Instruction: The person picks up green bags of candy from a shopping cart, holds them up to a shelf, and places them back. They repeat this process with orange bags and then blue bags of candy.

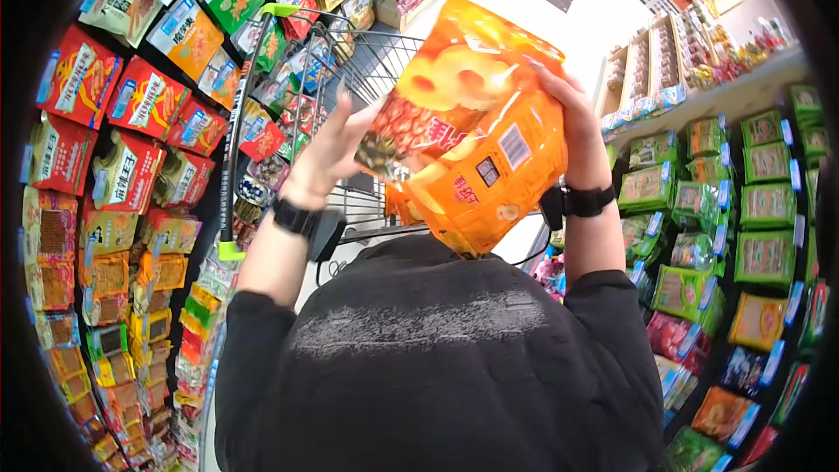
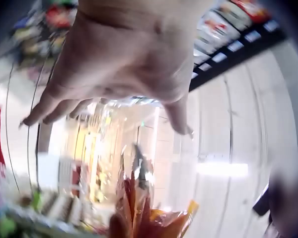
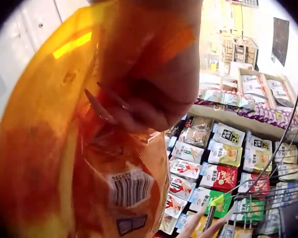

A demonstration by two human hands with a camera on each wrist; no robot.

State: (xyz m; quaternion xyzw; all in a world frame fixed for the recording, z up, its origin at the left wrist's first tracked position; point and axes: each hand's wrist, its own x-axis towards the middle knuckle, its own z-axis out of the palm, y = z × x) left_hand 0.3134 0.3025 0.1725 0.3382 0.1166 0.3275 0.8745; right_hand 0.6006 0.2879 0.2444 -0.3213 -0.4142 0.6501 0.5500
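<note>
I hold orange snack bags (image 1: pixel 476 131) up in front of me, above a wire shopping cart (image 1: pixel 363 61). My right hand (image 1: pixel 568 114) grips their right edge from behind. In the right wrist view its fingers (image 3: pixel 139 99) curl into the orange foil (image 3: pixel 64 163), above a barcode (image 3: pixel 131 188). My left hand (image 1: pixel 336 144) is spread with straight fingers beside the bags' left edge; whether it touches them is unclear. In the left wrist view that hand (image 2: pixel 124 64) is spread and holds nothing, with the crimped bag top (image 2: pixel 139 215) below it.
The cart's green-tipped handle (image 1: pixel 232 249) runs along my left. Left shelves (image 1: pixel 131 114) hold red and orange packets. Right shelves (image 1: pixel 752 210) hold green packets. More racks (image 1: pixel 664 52) stand beyond a pale floor (image 1: pixel 542 17).
</note>
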